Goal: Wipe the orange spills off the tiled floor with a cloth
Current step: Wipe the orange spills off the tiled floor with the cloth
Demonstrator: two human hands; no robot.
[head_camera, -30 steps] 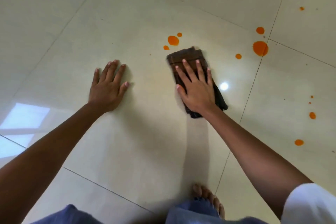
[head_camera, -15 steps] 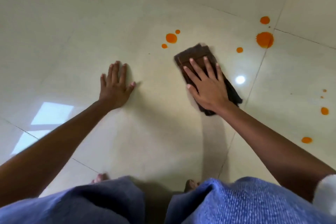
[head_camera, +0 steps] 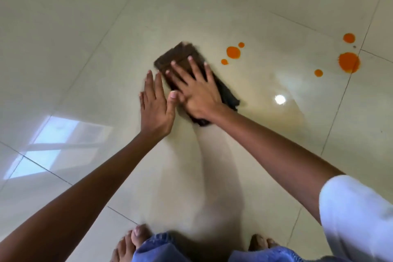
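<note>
- Head view: we see our right hand (head_camera: 196, 91) spread flat, palm pressing the brown cloth (head_camera: 187, 70) on the tiled floor (head_camera: 85, 38); nothing is pinched.
- Left hand (head_camera: 155, 108) flat and open just beside the cloth, thumb by the right hand.
- Cloth's long axis runs upper-left to lower-right.
- Orange spills (head_camera: 233, 52) near its right; bigger orange blot (head_camera: 348, 62) well apart at a grout line.
- Bare floor left; bare toes (head_camera: 131, 240) at the bottom edge.

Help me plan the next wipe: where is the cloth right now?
The brown cloth lies mid-frame in the head view, flat under the right hand, left of the nearest orange spots.
</note>
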